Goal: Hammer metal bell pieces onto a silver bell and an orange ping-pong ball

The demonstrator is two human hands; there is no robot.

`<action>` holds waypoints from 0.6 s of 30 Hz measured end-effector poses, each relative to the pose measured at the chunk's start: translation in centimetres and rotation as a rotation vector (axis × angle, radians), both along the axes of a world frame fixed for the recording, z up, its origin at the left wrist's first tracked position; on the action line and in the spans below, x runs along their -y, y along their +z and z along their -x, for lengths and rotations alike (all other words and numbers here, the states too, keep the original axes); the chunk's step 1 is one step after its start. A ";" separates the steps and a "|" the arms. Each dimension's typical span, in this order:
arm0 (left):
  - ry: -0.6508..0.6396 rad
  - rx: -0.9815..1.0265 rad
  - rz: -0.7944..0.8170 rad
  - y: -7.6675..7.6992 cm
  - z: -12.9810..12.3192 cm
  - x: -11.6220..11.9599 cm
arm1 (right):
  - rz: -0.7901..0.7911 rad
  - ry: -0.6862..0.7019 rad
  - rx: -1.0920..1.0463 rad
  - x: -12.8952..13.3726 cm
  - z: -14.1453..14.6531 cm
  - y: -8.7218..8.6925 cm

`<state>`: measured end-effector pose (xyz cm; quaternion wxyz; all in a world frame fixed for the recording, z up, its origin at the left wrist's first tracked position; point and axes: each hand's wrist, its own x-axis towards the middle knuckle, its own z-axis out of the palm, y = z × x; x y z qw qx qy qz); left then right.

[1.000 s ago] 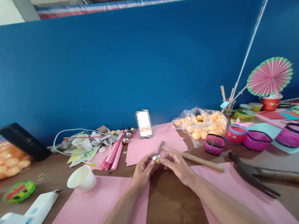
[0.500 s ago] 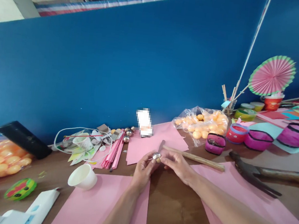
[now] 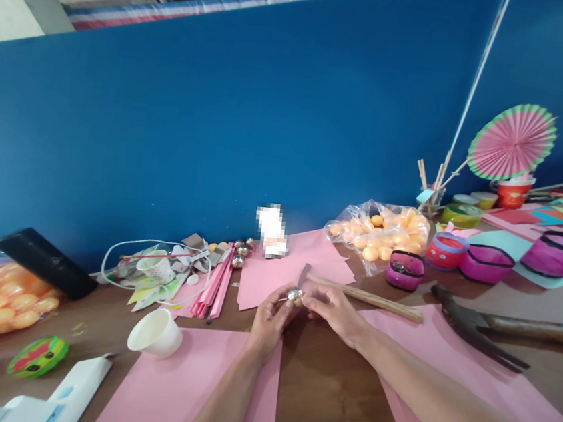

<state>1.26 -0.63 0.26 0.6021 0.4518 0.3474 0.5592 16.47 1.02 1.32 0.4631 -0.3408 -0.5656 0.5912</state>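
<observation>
A small shiny metallic ball (image 3: 295, 294) is pinched between the fingers of my left hand (image 3: 271, 321), over the brown table. My right hand (image 3: 334, 309) meets it from the right, its thumb and fingertips closed at the ball's side. Just behind my hands lies a small hammer (image 3: 383, 300) with a wooden handle. Pink paper (image 3: 296, 266) is spread beyond them, and similar shiny balls (image 3: 239, 253) sit at its left edge.
A white cup (image 3: 156, 333) rests on a pink sheet (image 3: 192, 389) at left. At right are a claw hammer (image 3: 481, 326), purple containers (image 3: 404, 271) and a bag of orange balls (image 3: 384, 232). A blue partition (image 3: 273, 103) stands behind the table.
</observation>
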 end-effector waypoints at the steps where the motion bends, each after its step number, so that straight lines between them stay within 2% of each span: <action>1: 0.004 0.001 -0.001 0.0 0.0 0.0 | 0.003 0.000 -0.005 0.0 0.0 0.0; 18: 0.020 -0.090 -0.023 -0.3 0.3 -0.2 | 0.040 0.023 0.012 0.0 0.0 0.0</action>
